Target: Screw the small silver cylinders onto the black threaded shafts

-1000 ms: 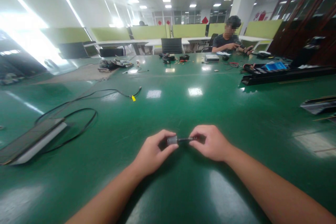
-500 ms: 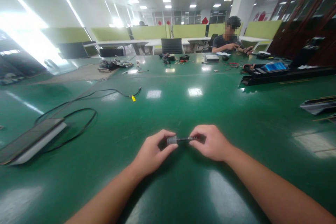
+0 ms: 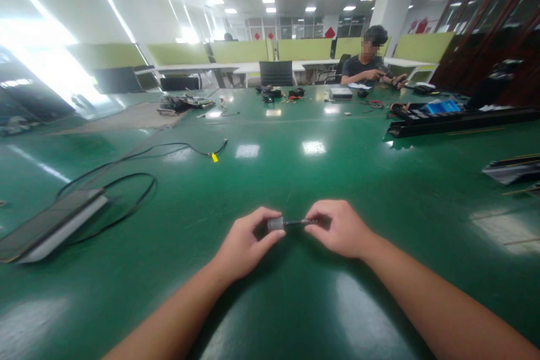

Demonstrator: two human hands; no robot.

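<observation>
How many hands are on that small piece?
2. The left hand pinches the grey cylinder, and the right hand pinches one end of the dark rod. Some fingers are hidden, but no third hand reaches it.

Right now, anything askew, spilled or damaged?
Nothing looks spilled or clearly damaged; the small grey cylinder and thin dark shaft look in line. Mildly untidy: a thin black cable with a yellow tag trails in a loose curve at left.

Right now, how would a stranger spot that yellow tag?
On the green table, look left to the flat slab and the black cable beyond it. The tag sits near the cable's tip, its bright yellow standing out against black and green.
</observation>
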